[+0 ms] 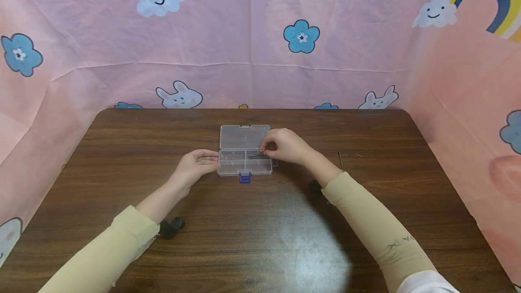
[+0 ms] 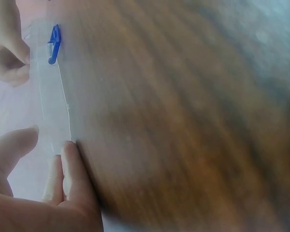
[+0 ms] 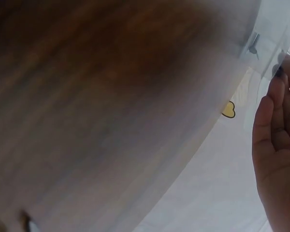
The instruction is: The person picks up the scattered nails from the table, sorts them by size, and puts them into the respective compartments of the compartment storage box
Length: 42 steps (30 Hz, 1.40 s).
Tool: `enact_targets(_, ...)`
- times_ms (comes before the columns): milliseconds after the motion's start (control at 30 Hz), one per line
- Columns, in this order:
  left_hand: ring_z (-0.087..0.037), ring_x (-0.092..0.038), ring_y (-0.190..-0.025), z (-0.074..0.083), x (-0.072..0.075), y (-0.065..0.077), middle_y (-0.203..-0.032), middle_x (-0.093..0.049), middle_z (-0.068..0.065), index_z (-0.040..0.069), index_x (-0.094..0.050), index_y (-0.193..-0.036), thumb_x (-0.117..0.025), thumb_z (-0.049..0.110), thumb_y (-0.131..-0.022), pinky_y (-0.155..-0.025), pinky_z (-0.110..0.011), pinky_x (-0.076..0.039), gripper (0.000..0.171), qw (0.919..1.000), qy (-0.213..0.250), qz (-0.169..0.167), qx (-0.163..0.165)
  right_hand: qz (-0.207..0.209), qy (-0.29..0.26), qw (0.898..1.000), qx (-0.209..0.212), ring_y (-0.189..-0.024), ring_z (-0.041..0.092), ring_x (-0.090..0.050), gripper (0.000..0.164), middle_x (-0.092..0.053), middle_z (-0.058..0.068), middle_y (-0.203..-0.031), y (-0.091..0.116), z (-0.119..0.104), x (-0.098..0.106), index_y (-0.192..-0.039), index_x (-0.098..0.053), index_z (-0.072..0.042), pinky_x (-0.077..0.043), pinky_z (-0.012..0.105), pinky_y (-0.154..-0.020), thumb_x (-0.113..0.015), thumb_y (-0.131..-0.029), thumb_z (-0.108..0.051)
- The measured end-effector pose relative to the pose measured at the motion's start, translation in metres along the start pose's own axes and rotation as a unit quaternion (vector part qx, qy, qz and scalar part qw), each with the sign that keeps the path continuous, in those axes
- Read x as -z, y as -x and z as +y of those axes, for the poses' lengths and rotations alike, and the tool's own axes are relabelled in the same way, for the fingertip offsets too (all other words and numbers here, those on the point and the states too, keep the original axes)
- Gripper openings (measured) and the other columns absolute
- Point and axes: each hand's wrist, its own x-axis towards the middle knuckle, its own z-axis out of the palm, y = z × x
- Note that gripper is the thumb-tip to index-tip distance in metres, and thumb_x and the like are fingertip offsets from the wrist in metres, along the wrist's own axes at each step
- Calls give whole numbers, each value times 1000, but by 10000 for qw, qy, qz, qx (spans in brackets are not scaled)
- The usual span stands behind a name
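A clear plastic compartment box (image 1: 232, 169) with a blue latch (image 1: 245, 178) stands on the table, its lid (image 1: 240, 137) raised at the back. Straight fingers of my left hand (image 1: 193, 166) touch the box's left end; the left wrist view shows them along its side, thumb apart. Over the back right compartment, my right hand (image 1: 285, 146) pinches a small dark piece, apparently a nail (image 3: 279, 72), mostly hidden by the fingertips. Several thin metal nails (image 1: 255, 156) lie in that compartment. A small ring-like piece (image 1: 226, 158) shows in the back left one.
Loose nails (image 1: 340, 159) lie on the brown wooden table (image 1: 252, 229), right of the box. Dark objects show by the left forearm (image 1: 172, 228) and under the right forearm (image 1: 315, 187). A pink printed cloth (image 1: 244, 35) hangs behind and at both sides.
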Motion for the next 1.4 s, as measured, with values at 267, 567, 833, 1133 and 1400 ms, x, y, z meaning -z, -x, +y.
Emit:
enact_targets(267,-19,-66,-122,0,0,-1,-145,-61,-24,-4,-54,-147,-70,14,-101,-118,-44,-45,52,10000,-37,-24,-37,-78,70,9999,-69,-92,18,-71,8,-77,6,-102,1,-5,1,-99,-81,-8,-60,33,-85,-74,-96,-4)
enact_targets(567,-22,-65,-122,-1,0,-2,-145,-61,-25,-5,-54,-147,-70,14,-101,-118,-44,-46,52,10000,-29,-7,-49,41,-105,9999,130,-92,17,-72,7,-77,5,-102,3,1,1,-99,-81,-8,-61,32,-85,-76,-95,-4)
enact_targets(833,-31,-62,-131,-1,0,-2,-146,-60,-25,-4,-53,-148,-70,16,-102,-121,-50,-43,53,10000,-17,-34,-52,119,-239,9996,-14,-91,18,-71,10,-77,6,-102,12,6,10,-100,-81,-7,-60,33,-84,-74,-96,-2)
enact_targets(1133,-17,-66,-118,-1,0,-3,-143,-63,-24,-4,-55,-146,-71,14,-101,-117,-45,-46,50,10000,-65,20,-57,261,-356,9983,-389,-92,19,-71,7,-76,5,-99,28,17,21,-98,-81,-8,-62,35,-86,-77,-94,-3)
enact_targets(1400,-16,-66,-118,-1,0,-2,-142,-63,-23,-4,-55,-146,-71,15,-102,-117,-44,-47,51,10000,-72,8,-26,315,-564,9953,-715,-95,22,-70,9,-76,7,-101,45,28,29,-103,-81,-6,-62,41,-87,-78,-94,-3)
